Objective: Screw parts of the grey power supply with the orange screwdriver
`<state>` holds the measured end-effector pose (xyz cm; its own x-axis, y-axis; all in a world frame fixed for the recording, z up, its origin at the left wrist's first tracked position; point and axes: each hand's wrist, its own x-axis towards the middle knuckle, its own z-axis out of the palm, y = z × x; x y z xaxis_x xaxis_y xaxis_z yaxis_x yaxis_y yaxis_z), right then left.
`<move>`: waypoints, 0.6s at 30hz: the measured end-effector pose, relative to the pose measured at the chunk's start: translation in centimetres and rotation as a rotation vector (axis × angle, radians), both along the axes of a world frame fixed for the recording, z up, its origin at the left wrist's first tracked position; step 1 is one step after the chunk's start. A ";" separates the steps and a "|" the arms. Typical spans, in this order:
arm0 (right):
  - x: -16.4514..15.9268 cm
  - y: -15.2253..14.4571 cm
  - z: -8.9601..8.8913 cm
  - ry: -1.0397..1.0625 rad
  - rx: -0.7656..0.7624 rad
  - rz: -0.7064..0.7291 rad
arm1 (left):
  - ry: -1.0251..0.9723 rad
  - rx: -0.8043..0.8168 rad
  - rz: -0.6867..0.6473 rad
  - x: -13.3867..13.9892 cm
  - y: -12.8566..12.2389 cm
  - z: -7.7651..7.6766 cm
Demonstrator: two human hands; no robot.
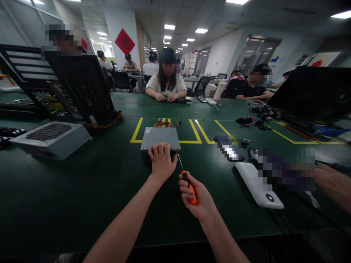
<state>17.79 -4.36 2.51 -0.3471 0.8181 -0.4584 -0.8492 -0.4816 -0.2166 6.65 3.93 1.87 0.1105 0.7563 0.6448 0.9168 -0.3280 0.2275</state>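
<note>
A grey metal computer power supply unit [160, 136] stands on the green table in front of me, with its bundle of coloured cables [163, 123] at the far side. My left hand [161, 164] grips its near edge, fingers bent over the top and thumb at the right corner. In my right hand [201, 199], closed fingers hold the orange and black handle of a screwdriver [193, 196]. Its thin shaft points up and left to the unit's near right corner. The tip's exact contact is too small to make out.
To the left are a second power supply unit [52, 138] and an open black computer case [82, 86]. A white power bank-like device [256, 186] lies at right, beside a blurred phone-like object [229, 148] and another person's hand [333, 182]. Across the table sits a person [166, 86].
</note>
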 end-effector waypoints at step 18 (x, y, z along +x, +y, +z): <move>2.2 8.1 -0.2 -0.851 0.217 -0.264 | -0.013 -0.008 -0.076 -0.6 -0.6 0.0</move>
